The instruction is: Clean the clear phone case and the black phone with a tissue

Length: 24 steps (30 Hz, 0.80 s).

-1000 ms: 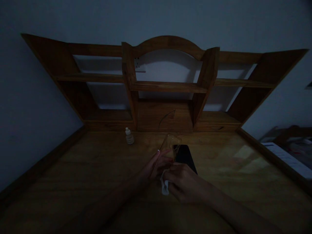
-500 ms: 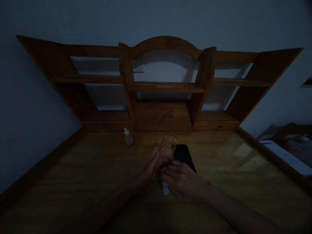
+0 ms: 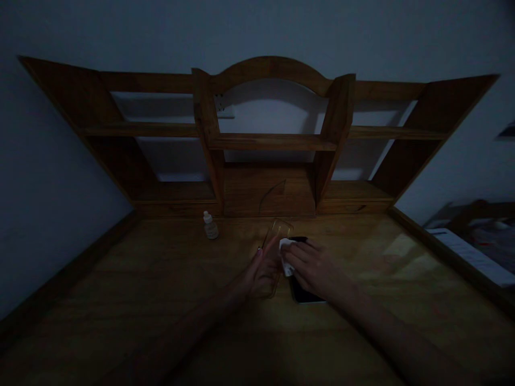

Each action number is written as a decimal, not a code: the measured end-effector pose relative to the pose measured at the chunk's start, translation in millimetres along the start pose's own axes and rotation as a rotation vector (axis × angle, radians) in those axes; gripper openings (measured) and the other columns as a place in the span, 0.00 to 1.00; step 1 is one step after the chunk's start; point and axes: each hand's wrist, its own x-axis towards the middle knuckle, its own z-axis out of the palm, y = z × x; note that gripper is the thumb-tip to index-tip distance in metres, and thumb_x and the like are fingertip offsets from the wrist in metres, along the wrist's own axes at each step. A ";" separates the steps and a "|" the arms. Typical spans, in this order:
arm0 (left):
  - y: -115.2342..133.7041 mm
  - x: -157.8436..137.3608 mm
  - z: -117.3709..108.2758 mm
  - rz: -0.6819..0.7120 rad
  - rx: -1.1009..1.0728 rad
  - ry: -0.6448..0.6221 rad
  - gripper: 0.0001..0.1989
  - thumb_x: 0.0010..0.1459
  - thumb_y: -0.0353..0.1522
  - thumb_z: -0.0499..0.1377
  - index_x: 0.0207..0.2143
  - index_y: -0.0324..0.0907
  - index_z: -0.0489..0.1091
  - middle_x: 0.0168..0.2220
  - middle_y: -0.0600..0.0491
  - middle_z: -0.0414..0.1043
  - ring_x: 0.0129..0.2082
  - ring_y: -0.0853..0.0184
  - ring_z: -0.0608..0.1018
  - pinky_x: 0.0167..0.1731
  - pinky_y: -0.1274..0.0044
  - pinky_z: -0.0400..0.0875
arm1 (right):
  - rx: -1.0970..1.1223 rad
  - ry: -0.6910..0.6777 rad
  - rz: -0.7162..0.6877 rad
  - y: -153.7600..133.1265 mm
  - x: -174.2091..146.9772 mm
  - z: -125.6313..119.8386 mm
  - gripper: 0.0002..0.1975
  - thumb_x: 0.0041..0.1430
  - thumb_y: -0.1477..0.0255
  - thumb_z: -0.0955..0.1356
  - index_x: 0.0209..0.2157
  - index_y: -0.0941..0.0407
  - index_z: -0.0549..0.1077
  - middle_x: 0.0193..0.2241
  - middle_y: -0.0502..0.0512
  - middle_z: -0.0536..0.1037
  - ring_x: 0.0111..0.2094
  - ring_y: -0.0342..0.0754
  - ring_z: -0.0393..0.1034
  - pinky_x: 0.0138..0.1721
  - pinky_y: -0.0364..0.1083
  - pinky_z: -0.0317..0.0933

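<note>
My left hand [image 3: 259,272] grips a clear phone case [image 3: 284,227] from its left edge, with fingers showing behind the see-through plastic. The case is tilted upward above the desk. A crumpled white tissue [image 3: 287,258] is pinched in my right hand [image 3: 311,265], against or very close to the right edge of the case. Under my right hand a black phone [image 3: 304,294] lies on the desk, its middle covered by the hand. The light is dim, so fine detail on the case is hard to see.
A small white-capped bottle [image 3: 210,227] stands on the wooden desk [image 3: 169,279], left of my hands. Behind it rises a wooden shelf unit [image 3: 273,142] against the wall. A white board-like surface [image 3: 475,256] lies beyond the desk's right edge.
My right hand has moved up with the tissue, from the lower part of the case to its upper right side. More of the phone's lower end now shows. My left hand keeps its hold.
</note>
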 end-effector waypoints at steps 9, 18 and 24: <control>-15.3 13.4 -11.0 0.087 0.038 -0.024 0.39 0.63 0.52 0.47 0.70 0.46 0.42 0.39 0.45 0.76 0.37 0.64 0.78 0.35 0.74 0.72 | -0.117 0.020 0.137 13.7 -3.2 1.0 0.28 0.58 0.82 0.63 0.60 0.61 0.62 0.61 0.63 0.67 0.56 0.60 0.64 0.51 0.57 0.62; -14.0 13.8 -12.3 0.087 0.068 -0.044 0.36 0.64 0.52 0.46 0.69 0.47 0.45 0.40 0.45 0.76 0.38 0.64 0.78 0.36 0.74 0.72 | -0.070 0.086 0.209 5.3 0.5 6.7 0.21 0.59 0.79 0.64 0.55 0.62 0.64 0.55 0.67 0.70 0.51 0.58 0.68 0.50 0.54 0.64; -9.3 11.8 -4.4 0.079 0.078 -0.034 0.34 0.64 0.52 0.46 0.68 0.49 0.48 0.48 0.45 0.73 0.39 0.65 0.77 0.38 0.74 0.71 | 0.121 0.014 0.238 -8.7 4.8 6.6 0.14 0.59 0.80 0.64 0.48 0.59 0.67 0.46 0.62 0.74 0.44 0.56 0.70 0.45 0.53 0.67</control>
